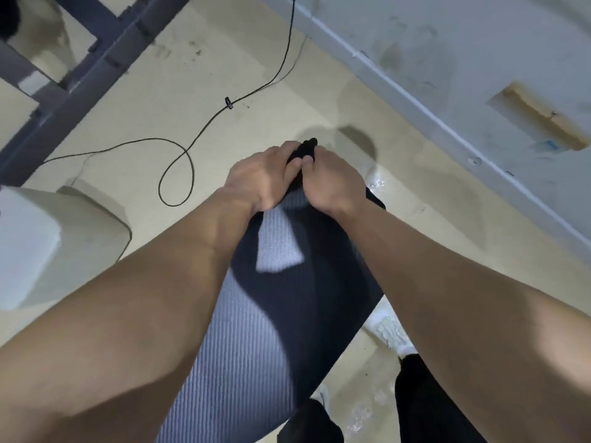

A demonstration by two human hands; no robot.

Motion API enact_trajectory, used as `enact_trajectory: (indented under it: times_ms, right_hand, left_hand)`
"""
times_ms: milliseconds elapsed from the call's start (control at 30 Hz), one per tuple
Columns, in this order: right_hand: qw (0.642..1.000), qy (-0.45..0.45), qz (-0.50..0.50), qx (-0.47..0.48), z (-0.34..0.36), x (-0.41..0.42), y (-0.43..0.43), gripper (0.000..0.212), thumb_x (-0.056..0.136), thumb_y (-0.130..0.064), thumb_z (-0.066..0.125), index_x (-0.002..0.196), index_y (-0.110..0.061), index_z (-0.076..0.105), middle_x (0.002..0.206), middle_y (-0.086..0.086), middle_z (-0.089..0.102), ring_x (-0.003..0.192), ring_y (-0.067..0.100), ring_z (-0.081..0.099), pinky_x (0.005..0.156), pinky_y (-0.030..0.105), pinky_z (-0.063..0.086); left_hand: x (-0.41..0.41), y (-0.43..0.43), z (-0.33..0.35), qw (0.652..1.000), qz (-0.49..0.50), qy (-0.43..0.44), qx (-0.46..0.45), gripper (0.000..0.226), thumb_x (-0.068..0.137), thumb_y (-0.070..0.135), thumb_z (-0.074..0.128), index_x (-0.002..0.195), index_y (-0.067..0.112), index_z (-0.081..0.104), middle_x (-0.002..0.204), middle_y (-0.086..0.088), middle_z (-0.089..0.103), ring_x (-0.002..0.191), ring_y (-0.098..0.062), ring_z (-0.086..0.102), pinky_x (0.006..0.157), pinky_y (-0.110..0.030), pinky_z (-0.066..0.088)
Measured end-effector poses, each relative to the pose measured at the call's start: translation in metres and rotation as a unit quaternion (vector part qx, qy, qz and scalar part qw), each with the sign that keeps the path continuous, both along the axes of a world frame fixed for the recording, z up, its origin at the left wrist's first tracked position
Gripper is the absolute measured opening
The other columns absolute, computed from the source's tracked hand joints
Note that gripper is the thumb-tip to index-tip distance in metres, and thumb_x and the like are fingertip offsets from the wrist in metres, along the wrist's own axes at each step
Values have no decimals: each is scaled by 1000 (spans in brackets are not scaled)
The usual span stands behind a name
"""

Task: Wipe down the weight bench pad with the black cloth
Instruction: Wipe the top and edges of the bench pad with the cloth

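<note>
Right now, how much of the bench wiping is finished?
No cleaned area can be told apart. Both hands, left hand and right hand, grip the black cloth bunched at the far end of the bench pad. The ribbed pad nearer the person seems left.

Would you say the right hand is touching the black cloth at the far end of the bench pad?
Touching. The head view shows the right hand with fingers closed on the bunched black cloth.

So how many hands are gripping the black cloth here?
2. The left hand and right hand meet at the pad's far end, both clutching the black cloth between them.
</note>
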State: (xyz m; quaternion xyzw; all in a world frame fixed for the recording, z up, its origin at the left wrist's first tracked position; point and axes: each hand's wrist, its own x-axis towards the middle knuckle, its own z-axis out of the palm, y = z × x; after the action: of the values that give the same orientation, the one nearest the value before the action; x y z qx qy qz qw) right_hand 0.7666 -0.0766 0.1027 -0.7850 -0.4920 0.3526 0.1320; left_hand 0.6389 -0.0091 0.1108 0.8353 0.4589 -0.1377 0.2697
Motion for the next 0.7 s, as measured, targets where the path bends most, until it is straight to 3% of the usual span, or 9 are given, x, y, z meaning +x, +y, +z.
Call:
enact_trajectory:
  times_ms: [100, 233, 300, 433, 567, 700]
  right_hand:
    - [995, -52, 85, -20, 3, -12, 29, 35, 105, -28, 27, 112, -9, 56, 117, 11, 59, 105, 32, 57, 77, 35, 36]
    - [951, -145, 272, -16, 8, -55, 47, 31, 102, -30, 32, 89, -13, 55, 98, 9, 66, 83, 30, 56, 70, 34, 35]
    - [932, -147, 331, -28, 13, -78, 49, 30, 103, -33, 34, 85, -15, 50, 89, 6, 62, 78, 27, 53, 69, 34, 35]
    - [914, -153, 370, -68, 14, -125, 49, 27, 101, -28, 33, 91, -15, 55, 87, 4, 60, 81, 25, 57, 69, 34, 38]
    - [900, -164, 401, -56, 10, -162, 45, 35, 104, -34, 26, 99, -15, 55, 87, 5, 61, 82, 26, 58, 68, 36, 40]
    - [881, -162, 443, -31, 9, -204, 38, 36, 105, -40, 23, 98, -17, 50, 85, 4, 59, 80, 25, 56, 68, 36, 39]
  left_hand:
    - [-38, -4, 1, 997, 63, 46, -17, 47, 102, 53, 15, 118, 21, 46, 113, -13, 66, 100, -34, 56, 76, -37, 34]
    - [-85, -18, 2, 992, 100, 72, -2, 52, 101, 56, 11, 100, 20, 50, 106, -13, 66, 92, -31, 54, 75, -36, 35]
    - [-104, -23, 5, 991, 100, 91, 20, 55, 100, 55, 11, 103, 19, 53, 105, -13, 67, 97, -33, 59, 75, -36, 38]
    - [-148, -35, 9, 986, 126, 107, 24, 45, 102, 50, 14, 99, 20, 48, 97, -7, 66, 84, -27, 54, 77, -37, 44]
    - [-193, -51, 2, 980, 166, 97, 41, 48, 102, 50, 15, 106, 20, 52, 104, -3, 67, 98, -28, 61, 79, -38, 44]
    - [-241, -75, -7, 968, 222, 101, 55, 55, 100, 55, 12, 112, 20, 52, 105, -4, 68, 99, -30, 63, 78, -40, 46]
